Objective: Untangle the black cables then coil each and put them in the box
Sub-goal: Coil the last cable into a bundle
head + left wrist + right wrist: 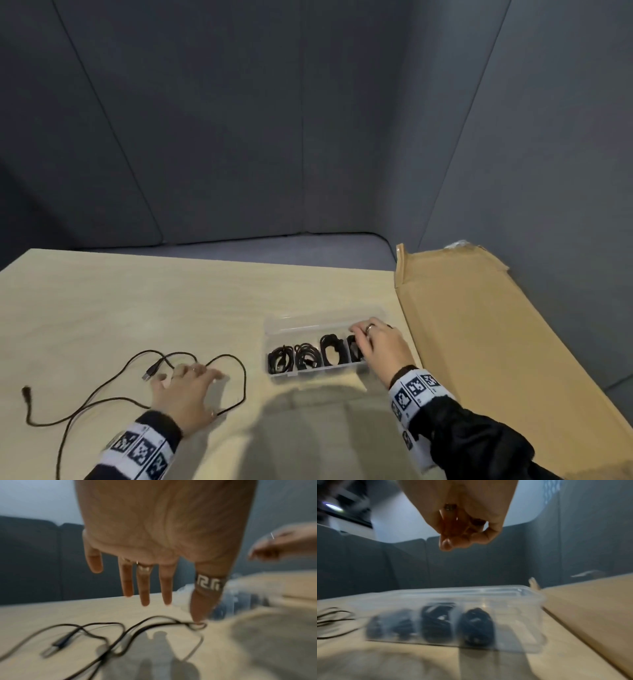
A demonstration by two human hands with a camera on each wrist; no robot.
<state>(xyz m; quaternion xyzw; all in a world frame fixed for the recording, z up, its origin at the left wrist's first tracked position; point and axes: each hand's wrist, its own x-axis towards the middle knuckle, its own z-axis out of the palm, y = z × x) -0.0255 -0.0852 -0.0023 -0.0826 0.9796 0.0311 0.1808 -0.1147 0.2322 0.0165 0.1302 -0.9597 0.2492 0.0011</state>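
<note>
One loose black cable (244,377) sprawls in loops on the left of the table, its USB plug (150,372) lying free. My left hand (198,390) hovers palm down over it with fingers spread and straight; in the left wrist view the ringed thumb (199,612) comes down to a loop of the cable (96,623). The clear plastic box (325,320) holds several coiled black cables (308,356). My right hand (363,339) is over the box's right end, above the rightmost coil (476,626). Its fingertips (447,545) are curled against the thumb with nothing visible in them.
A large flat cardboard sheet (479,325) lies along the table's right side, close to the box. Dark grey partition panels (301,137) enclose the table at the back and the sides. Both wrist views are blurred.
</note>
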